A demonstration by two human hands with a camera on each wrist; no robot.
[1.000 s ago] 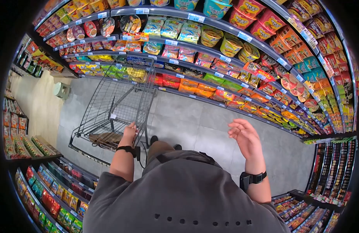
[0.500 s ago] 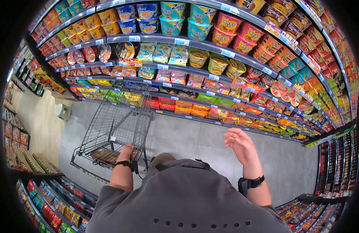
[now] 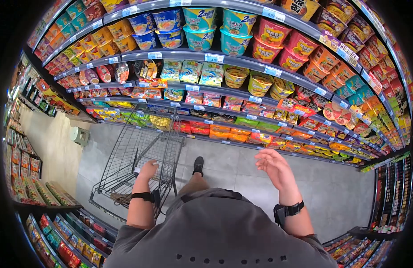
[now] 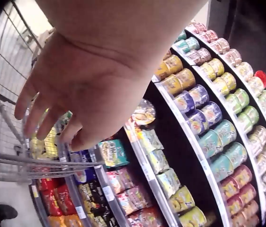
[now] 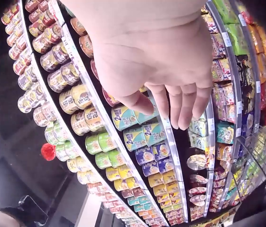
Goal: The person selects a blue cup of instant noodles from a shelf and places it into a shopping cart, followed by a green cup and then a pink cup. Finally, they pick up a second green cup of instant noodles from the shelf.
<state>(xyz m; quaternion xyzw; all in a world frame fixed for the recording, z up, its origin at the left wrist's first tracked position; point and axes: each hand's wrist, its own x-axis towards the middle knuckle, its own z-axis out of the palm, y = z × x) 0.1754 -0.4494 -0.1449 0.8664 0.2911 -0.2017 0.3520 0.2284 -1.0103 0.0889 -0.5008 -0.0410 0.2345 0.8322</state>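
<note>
My left hand (image 3: 148, 170) hovers over the near side of the wire shopping cart (image 3: 134, 147), fingers loosely extended. In the left wrist view nothing lies in the palm of that hand (image 4: 88, 90), and the cart's wires (image 4: 3, 113) run behind the fingers; whether they touch is unclear. My right hand (image 3: 277, 172) is held up in the air to the right, empty. In the right wrist view the relaxed fingers of that hand (image 5: 159, 66) hang in front of shelved noodle tubs (image 5: 142, 137). A brown item (image 3: 120, 198) lies at the cart's near end.
A long shelf of cup noodles (image 3: 200, 38) and bagged noodles (image 3: 220, 133) curves across the front. Grey floor (image 3: 242, 167) lies between it and me. A greenish stool (image 3: 79, 136) stands at the left; more shelves (image 3: 63, 241) are behind me on both sides.
The head view has tilted up, showing more upper shelf. One black shoe has come forward beside the cart. My left hand has lifted slightly relative to the cart's near side; the right stays raised.
</note>
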